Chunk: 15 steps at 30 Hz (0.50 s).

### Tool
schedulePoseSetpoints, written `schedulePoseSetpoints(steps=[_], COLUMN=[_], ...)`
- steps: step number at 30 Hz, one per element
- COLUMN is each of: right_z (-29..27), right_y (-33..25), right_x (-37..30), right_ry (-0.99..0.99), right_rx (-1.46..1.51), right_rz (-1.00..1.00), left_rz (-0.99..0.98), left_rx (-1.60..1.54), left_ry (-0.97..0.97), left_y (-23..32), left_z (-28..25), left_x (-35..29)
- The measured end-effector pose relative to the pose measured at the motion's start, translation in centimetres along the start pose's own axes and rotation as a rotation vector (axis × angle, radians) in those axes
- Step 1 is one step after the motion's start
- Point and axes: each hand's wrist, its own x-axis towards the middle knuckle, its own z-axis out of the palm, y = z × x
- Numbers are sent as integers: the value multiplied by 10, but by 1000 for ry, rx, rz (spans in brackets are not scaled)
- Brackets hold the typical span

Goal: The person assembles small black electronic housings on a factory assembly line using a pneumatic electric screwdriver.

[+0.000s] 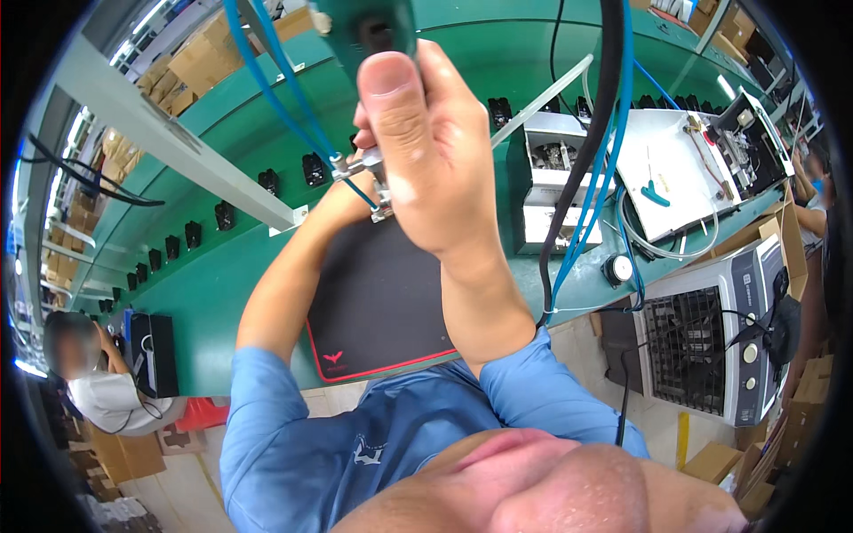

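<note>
My right hand (435, 151) is raised close to the camera, its thumb extended along a dark green tool (391, 18) and its fingers wrapped around it. The tool runs out of the top edge, so its exact kind does not show. Behind that hand is my left hand (352, 194), mostly covered, with its fingers hidden. Next to the left hand are silver metal fittings (378, 191) joined to thin blue tubes (298, 111); whether the hand grips them is unclear. Under both forearms lies a black mat (382, 293) with a red edge.
A row of small black parts (193, 234) lines the green bench (213, 311). At right stand an open white case (622, 209), a teal T-handle key (656, 195), a round gauge (617, 269) and a white air cooler (742, 355). Black and blue lines (582, 204) hang nearby. Another person (111, 400) sits left.
</note>
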Motion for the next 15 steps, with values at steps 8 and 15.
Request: schedulePoseSetpoints(steps=[8, 15], right_z=[7, 11], right_y=[18, 19], right_x=[-10, 6], right_ry=[58, -265], right_rx=[43, 124], right_rz=[-47, -308], left_rz=[93, 208], left_rx=[24, -139], left_ry=[-12, 163], left_y=[58, 43], left_z=[28, 49], left_x=[-164, -161])
